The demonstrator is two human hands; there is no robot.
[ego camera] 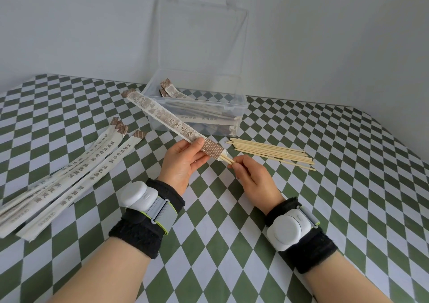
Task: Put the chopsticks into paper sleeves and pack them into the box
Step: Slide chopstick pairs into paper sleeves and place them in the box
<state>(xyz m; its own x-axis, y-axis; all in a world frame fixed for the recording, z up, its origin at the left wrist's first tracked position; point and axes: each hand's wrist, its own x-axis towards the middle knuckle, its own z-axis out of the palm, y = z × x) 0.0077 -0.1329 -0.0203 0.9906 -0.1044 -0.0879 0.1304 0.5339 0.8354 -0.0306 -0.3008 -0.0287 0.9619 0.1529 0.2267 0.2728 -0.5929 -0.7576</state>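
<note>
My left hand (183, 161) grips a printed paper sleeve (162, 115) near its brown open end, the sleeve slanting up and away to the left. A pair of chopsticks (227, 160) sticks out of that end by a short length. My right hand (251, 175) pinches those protruding ends with its fingertips. A loose bundle of several bare chopsticks (271, 154) lies on the table to the right. Several empty sleeves (76, 175) lie spread at the left. The clear plastic box (241, 104), lid standing open, holds several sleeved pairs (171, 91).
The table (220, 233) wears a green and white diamond-checked cloth and stands against a plain grey wall. Both wrists carry black bands with white devices. The box's open lid (202, 35) leans toward the wall.
</note>
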